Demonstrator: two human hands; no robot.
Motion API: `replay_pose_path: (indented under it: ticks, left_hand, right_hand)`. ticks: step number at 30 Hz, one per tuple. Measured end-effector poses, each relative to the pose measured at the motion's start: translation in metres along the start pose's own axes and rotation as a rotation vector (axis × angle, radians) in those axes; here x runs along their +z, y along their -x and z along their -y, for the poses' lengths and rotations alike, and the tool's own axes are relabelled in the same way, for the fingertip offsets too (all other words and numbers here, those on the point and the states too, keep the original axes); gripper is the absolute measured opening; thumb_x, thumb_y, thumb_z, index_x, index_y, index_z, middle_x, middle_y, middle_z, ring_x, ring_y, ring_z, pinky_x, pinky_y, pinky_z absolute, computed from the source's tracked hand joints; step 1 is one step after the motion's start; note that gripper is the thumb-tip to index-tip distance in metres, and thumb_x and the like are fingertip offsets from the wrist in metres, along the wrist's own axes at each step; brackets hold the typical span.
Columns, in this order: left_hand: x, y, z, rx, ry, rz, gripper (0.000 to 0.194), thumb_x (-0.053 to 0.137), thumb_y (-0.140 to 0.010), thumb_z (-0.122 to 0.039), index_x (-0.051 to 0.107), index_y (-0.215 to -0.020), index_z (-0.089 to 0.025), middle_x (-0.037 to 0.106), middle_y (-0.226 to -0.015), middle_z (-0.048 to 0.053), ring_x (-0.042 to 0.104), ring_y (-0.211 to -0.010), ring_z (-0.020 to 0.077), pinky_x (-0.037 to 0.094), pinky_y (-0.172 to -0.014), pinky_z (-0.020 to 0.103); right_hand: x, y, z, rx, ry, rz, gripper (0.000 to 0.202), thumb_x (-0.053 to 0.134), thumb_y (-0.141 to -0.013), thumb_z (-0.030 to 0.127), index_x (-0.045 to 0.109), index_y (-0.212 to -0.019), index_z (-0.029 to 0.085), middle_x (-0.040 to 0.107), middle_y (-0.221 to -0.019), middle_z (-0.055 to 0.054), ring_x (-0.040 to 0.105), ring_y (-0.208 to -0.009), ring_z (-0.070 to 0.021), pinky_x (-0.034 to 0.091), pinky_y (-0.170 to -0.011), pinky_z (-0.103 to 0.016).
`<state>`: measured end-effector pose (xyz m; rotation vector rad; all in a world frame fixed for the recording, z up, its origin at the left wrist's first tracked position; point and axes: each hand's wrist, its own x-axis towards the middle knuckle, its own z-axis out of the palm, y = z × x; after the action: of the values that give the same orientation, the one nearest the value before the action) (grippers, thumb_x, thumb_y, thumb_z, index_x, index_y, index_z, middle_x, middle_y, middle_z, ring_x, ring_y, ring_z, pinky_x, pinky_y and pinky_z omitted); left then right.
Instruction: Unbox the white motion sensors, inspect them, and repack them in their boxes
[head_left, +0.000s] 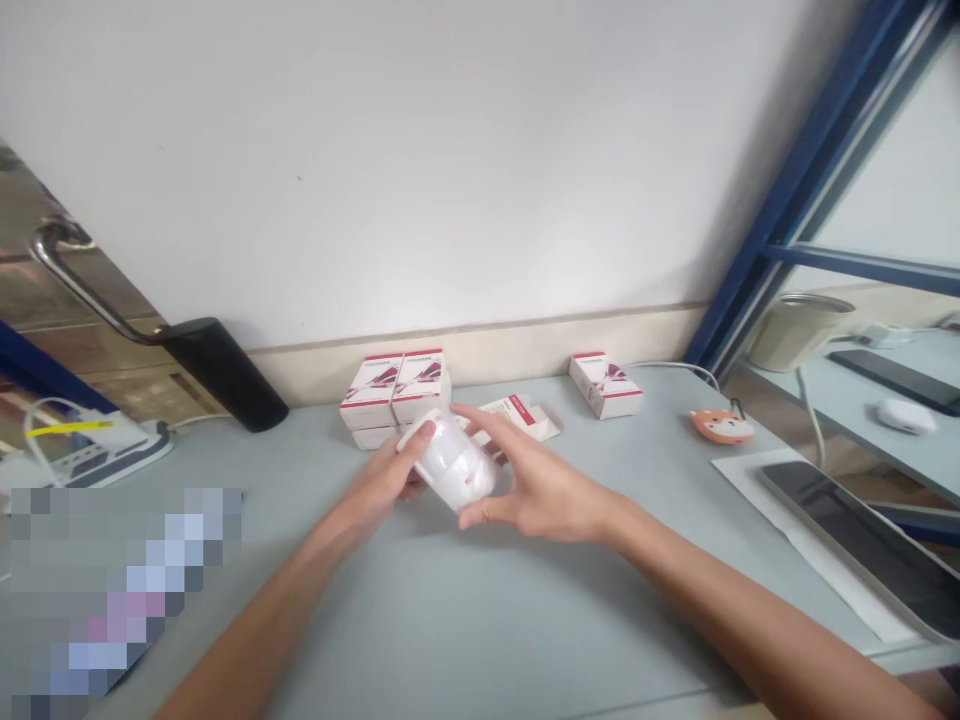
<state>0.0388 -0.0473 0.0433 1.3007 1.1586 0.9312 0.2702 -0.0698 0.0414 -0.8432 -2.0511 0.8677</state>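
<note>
Above the middle of the desk is a white, partly see-through item [457,465], its surface glossy like plastic wrapping; its exact kind cannot be made out. My left hand [386,470] grips its left end, thumb on top. Around its right side curves my right hand [540,480], with the thumb at the lower edge and the fingers at the upper edge. Just behind the hands lies an opened white and red carton [529,415], partly hidden. Stacked small white and red boxes [396,385] stand behind my left hand.
Another such box [606,385] sits near the wall. To the right are an orange animal-faced case [721,425] and a phone [862,540] on white paper [757,500]. A black cylinder [225,375] and a power strip [112,445] are at the left. A blue frame [795,190] rises at right.
</note>
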Motion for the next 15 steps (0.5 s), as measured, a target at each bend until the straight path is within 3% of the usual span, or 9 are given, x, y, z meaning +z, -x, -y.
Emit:
replay_pose_path:
  ticks: [2, 3, 6, 8, 10, 12, 15]
  left_hand:
    - [0.006, -0.002, -0.010, 0.062, -0.087, 0.016, 0.061, 0.068, -0.081, -0.080, 0.069, -0.089, -0.019, 0.063, -0.070, 0.003, 0.055, -0.065, 0.0181, 0.038, -0.057, 0.026]
    - [0.010, -0.005, -0.015, 0.101, -0.123, 0.040, 0.065, 0.064, -0.081, -0.083, 0.069, -0.088, -0.019, 0.062, -0.070, 0.004, 0.054, -0.064, 0.0178, 0.039, -0.057, 0.027]
    - [0.022, -0.020, -0.028, 0.281, -0.220, 0.057, 0.069, 0.055, -0.085, -0.086, 0.072, -0.099, -0.020, 0.064, -0.079, 0.005, 0.052, -0.065, 0.0176, 0.041, -0.061, 0.028]
    - [0.031, -0.032, -0.032, 0.413, -0.399, -0.019, 0.060, 0.066, -0.086, -0.075, 0.071, -0.120, -0.025, 0.070, -0.103, 0.007, 0.062, -0.088, 0.0232, 0.049, -0.078, 0.032]
    - [0.040, -0.044, -0.031, 0.496, -0.666, -0.020, 0.061, 0.078, -0.080, -0.065, 0.070, -0.130, -0.031, 0.066, -0.129, 0.009, 0.058, -0.120, 0.0318, 0.046, -0.103, 0.041]
    - [0.048, -0.053, -0.027, 0.487, -0.880, 0.039, 0.063, 0.080, -0.079, -0.058, 0.068, -0.136, -0.032, 0.063, -0.136, 0.011, 0.053, -0.130, 0.0381, 0.041, -0.111, 0.050]
    - [0.056, -0.057, -0.019, 0.428, -0.984, 0.124, 0.053, 0.068, -0.091, -0.049, 0.063, -0.141, -0.031, 0.068, -0.130, 0.013, 0.061, -0.119, 0.0388, 0.046, -0.102, 0.052]
  right_hand:
    - [-0.007, -0.003, -0.001, 0.045, -0.099, 0.043, 0.095, 0.088, -0.080, 0.035, 0.037, -0.160, 0.041, 0.064, -0.128, -0.008, 0.066, -0.104, -0.0257, 0.060, -0.090, -0.044]
    - [-0.012, -0.005, -0.003, 0.062, -0.134, 0.006, 0.093, 0.089, -0.079, 0.033, 0.040, -0.158, 0.040, 0.066, -0.124, -0.007, 0.067, -0.100, -0.0247, 0.060, -0.087, -0.042]
    - [-0.031, -0.013, -0.012, 0.107, -0.196, -0.254, 0.095, 0.089, -0.075, 0.036, 0.040, -0.157, 0.037, 0.064, -0.120, -0.006, 0.067, -0.091, -0.0220, 0.059, -0.078, -0.037]
    - [-0.046, -0.016, -0.022, 0.188, -0.176, -0.445, 0.097, 0.087, -0.075, 0.040, 0.037, -0.158, 0.035, 0.064, -0.117, -0.006, 0.066, -0.089, -0.0213, 0.059, -0.076, -0.036]
    - [-0.060, -0.017, -0.033, 0.328, -0.098, -0.583, 0.095, 0.085, -0.074, 0.043, 0.040, -0.156, 0.032, 0.064, -0.115, -0.005, 0.066, -0.089, -0.0216, 0.058, -0.079, -0.037]
    - [-0.069, -0.016, -0.045, 0.459, -0.051, -0.633, 0.091, 0.084, -0.073, 0.045, 0.044, -0.152, 0.027, 0.064, -0.111, -0.005, 0.067, -0.092, -0.0226, 0.057, -0.084, -0.039]
    - [-0.072, -0.015, -0.059, 0.562, -0.078, -0.586, 0.089, 0.083, -0.073, 0.046, 0.046, -0.149, 0.020, 0.065, -0.105, -0.006, 0.069, -0.091, -0.0247, 0.057, -0.083, -0.040]
